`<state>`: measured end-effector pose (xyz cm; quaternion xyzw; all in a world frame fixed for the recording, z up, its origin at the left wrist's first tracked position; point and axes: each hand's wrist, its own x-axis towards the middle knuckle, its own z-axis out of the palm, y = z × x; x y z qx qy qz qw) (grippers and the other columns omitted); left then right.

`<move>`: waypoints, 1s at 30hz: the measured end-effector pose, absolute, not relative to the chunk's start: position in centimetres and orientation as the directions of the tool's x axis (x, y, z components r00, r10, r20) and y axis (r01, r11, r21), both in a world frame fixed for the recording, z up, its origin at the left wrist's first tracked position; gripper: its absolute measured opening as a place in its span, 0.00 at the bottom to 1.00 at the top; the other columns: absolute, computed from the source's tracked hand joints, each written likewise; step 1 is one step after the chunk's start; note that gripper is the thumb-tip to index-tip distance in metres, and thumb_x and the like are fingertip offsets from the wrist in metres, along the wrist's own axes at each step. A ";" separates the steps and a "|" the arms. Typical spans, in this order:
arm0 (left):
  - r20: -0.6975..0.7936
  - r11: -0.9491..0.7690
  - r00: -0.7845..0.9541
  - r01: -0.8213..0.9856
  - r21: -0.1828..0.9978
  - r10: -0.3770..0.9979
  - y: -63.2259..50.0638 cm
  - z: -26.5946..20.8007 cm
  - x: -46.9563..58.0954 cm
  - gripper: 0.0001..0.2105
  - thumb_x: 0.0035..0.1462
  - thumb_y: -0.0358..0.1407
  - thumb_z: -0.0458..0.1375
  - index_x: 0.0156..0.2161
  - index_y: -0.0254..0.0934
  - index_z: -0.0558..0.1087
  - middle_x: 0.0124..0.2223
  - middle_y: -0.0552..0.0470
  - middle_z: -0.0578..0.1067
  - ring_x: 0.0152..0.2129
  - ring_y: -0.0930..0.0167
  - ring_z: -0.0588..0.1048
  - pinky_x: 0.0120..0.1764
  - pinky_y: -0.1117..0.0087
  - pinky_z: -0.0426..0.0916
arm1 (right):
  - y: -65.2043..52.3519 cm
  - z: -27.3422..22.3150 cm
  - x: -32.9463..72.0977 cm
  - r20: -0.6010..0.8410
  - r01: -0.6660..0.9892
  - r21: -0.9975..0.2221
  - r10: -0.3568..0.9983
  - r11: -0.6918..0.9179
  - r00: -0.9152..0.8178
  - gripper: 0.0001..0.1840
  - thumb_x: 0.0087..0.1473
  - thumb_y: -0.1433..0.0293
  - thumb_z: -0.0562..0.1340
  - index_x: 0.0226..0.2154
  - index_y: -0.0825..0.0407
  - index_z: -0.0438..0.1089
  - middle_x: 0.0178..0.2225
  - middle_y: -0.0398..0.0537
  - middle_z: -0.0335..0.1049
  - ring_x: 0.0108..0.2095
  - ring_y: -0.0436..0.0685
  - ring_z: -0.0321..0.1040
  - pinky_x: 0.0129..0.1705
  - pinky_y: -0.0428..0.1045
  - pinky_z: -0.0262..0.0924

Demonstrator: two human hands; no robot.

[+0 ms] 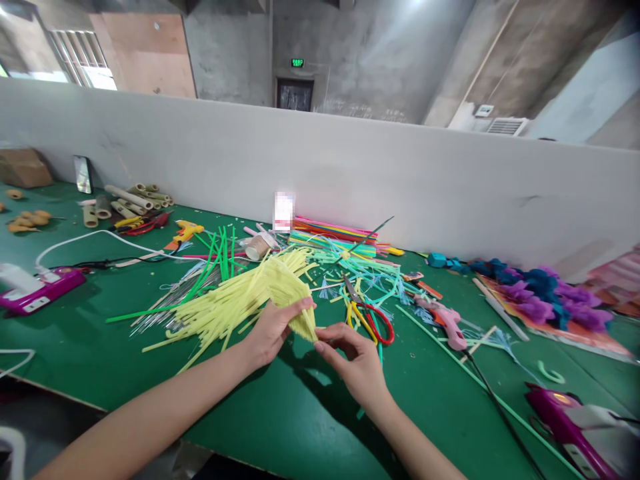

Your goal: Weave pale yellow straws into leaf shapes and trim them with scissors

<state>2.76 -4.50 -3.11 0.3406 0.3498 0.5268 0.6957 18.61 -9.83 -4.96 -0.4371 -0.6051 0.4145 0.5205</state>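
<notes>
My left hand (275, 330) grips a pale yellow piece (293, 293) that looks made of pipe cleaners laid side by side, thumb on top. The piece is held above the table, its lower tip pointing toward me. At that tip, the thumb and forefinger of my right hand (355, 357) are pinched together on its edge. A heap of loose yellow pipe cleaners (220, 300) spreads behind and left of my left hand. Scissors (367, 313) with red and yellow handles lie just beyond my right hand, blades pointing away.
On the green table (310, 427) are a pink glue gun (453, 327), a yellow glue gun (187, 231), purple power strips (45, 290), bundled coloured pipe cleaners (335, 233), bamboo pieces (133, 200) and purple-blue fuzzy flowers (550, 293). A white partition (200, 160) stands behind.
</notes>
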 end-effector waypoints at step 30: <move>-0.131 0.286 0.346 -0.448 0.847 0.929 -5.5 -2.8 3.1 0.19 0.49 0.48 0.63 0.38 0.34 0.73 0.25 0.54 0.74 0.20 0.73 0.72 0.23 0.74 0.66 | -9.8 -4.8 18.1 -0.088 -0.331 -0.930 0.970 -0.161 -0.225 0.12 0.44 0.62 0.71 0.24 0.53 0.72 0.21 0.39 0.67 0.22 0.46 0.60 0.26 0.43 0.56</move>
